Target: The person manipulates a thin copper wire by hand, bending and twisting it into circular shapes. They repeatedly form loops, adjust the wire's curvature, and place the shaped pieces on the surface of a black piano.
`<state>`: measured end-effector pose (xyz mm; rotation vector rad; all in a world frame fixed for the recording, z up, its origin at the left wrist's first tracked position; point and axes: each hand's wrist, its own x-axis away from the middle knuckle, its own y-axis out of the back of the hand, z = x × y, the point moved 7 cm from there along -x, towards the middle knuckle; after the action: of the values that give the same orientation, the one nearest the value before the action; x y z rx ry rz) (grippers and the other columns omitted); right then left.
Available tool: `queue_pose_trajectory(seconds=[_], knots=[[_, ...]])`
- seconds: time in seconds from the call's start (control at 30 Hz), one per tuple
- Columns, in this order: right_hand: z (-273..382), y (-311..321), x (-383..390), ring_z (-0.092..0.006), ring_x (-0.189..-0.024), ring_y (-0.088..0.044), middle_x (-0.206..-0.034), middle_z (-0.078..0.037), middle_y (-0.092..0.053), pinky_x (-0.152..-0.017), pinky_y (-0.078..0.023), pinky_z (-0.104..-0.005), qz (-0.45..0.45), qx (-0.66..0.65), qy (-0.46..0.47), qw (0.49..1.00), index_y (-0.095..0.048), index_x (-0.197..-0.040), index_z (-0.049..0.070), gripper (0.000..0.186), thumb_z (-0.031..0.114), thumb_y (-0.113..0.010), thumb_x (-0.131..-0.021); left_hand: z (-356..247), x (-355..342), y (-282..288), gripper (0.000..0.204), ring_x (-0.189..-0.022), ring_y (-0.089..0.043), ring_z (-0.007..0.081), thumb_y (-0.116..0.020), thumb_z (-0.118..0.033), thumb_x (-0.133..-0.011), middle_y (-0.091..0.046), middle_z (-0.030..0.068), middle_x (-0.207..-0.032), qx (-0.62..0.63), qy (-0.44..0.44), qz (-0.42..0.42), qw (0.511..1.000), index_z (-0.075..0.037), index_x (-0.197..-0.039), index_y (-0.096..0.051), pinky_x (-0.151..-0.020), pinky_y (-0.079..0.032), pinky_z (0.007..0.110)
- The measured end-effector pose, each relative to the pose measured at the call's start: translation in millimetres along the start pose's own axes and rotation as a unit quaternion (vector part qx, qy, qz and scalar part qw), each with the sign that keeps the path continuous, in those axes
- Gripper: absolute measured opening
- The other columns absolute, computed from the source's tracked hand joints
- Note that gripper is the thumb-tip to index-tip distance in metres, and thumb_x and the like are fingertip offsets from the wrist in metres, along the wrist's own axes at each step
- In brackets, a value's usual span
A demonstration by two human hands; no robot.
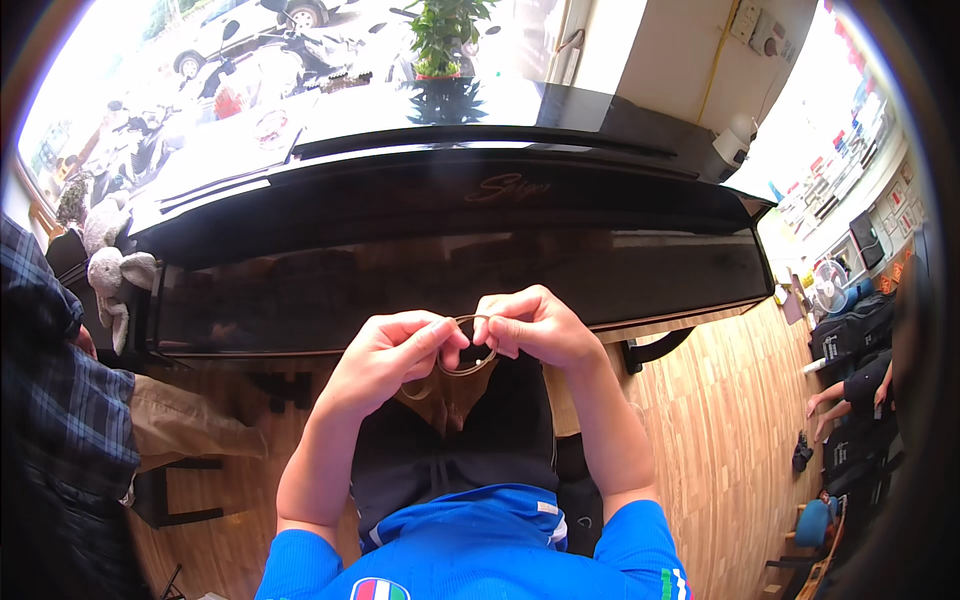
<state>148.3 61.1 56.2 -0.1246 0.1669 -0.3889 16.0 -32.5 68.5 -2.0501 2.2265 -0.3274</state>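
Where the near edge of a glossy black piano (450,270) meets the view of the person's lap, a thin, brownish coiled loop (466,373) is held up in the middle, between the two bare hands. The left hand (392,358) has its thumb and fingers closed together on the left side of the loop. The right hand (538,326) pinches the upper right side between thumb and fingertips. The coil appears to be of several turns; its exact material cannot be determined. Both forearms extend from a blue shirt (480,540) at the near side. On the far side, a green potted plant (440,42) stands on the piano top, and a white device (735,146) sits near its right end. At left, a grey plush toy (112,272) lies against the piano's end, near a person in a plaid shirt (62,375). At right, over a wood-patterned floor (700,430), a white fan (829,286) stands beside dark bags (850,332) and another person in dark clothing (866,388).
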Motion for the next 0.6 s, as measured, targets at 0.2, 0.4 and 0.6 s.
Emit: queue_pose_trajectory(seconds=[0.2, 0.4, 0.6], knots=[[0.5, 1.8, -0.9, -0.0092, -0.066, -0.057, -0.082, -0.004, -0.063, -0.060, -0.048, -0.0238, -0.072, 0.110, -0.009, 0.991, -0.073, -0.102, -0.001, 0.023, 0.020, -0.064, -0.098, -0.3, -2.0, 7.7, 0.026, -0.055, -0.031, -0.0009, -0.055, -0.020, -0.103, -0.044, -0.0087, -0.065, -0.049, -0.035, -0.071, 0.996, 0.001, -0.099, -0.069, -0.048, -0.022, 0.019], [0.3, -6.3, 0.4, -0.0098, -0.073, -0.062, -0.086, -0.002, -0.063, -0.068, -0.055, -0.0258, -0.043, 0.088, -0.053, 0.994, -0.067, -0.119, 0.001, 0.028, 0.018, -0.062, -0.099, -4.9, -2.0, 16.1, 0.023, -0.053, -0.030, -0.0015, -0.057, -0.017, -0.102, -0.043, -0.0099, -0.064, -0.109, -0.110, -0.142, 0.978, 0.001, -0.095, -0.070, -0.047, -0.019, 0.019], [-4.6, -13.2, 8.3, -0.0134, -0.076, -0.067, -0.091, -0.004, -0.060, -0.075, -0.059, -0.0288, 0.049, -0.060, -0.033, 0.996, -0.058, -0.131, -0.005, 0.036, 0.009, -0.061, -0.097, -2.0, -3.8, 17.6, 0.023, -0.052, -0.029, -0.0015, -0.058, -0.017, -0.101, -0.042, -0.0101, -0.061, -0.081, -0.124, -0.157, 0.977, 0.001, -0.095, -0.070, -0.046, -0.019, 0.020]])
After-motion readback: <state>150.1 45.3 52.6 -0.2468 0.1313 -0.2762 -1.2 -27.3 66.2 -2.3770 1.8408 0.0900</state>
